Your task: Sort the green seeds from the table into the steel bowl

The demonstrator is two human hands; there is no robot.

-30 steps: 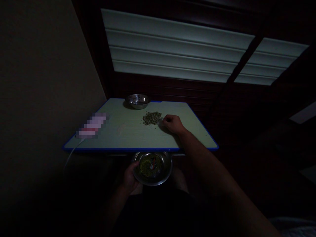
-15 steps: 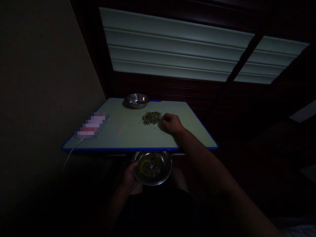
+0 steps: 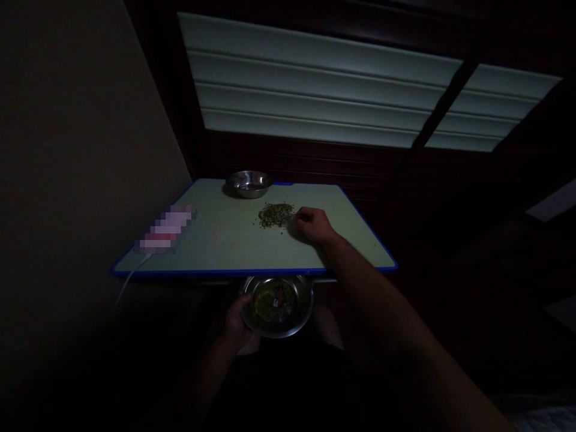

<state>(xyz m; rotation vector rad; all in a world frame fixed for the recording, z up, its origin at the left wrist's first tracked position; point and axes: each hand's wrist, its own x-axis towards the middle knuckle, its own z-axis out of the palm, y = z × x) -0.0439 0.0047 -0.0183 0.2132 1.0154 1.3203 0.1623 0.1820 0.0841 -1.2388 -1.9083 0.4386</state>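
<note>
My left hand [image 3: 237, 321] grips the left rim of a steel bowl [image 3: 294, 329], held below the table's front edge. Inside that bowl lie green grains [image 3: 265, 303] with a dark, red-marked label among them. My right hand [image 3: 315, 225] is closed on the tabletop, fingers pinched together at the right side of a loose pile of small green-brown grains [image 3: 275, 215]. A small, pale, shiny bit shows at its fingertips, too dim to name. Behind the pile stands a second, smaller steel bowl [image 3: 250, 187].
The pale green table [image 3: 243, 252] has a blue edge. At its left lies a pixelated pinkish object [image 3: 166, 229] with a white cable [image 3: 128, 285] hanging off the side. A wall [image 3: 90, 150] rises at left, and a dark wooden panel with pale slats [image 3: 306, 90] stands behind.
Almost nothing differs. The view has shifted very slightly; my right hand stays by the pile and my left hand keeps hold of the bowl.
</note>
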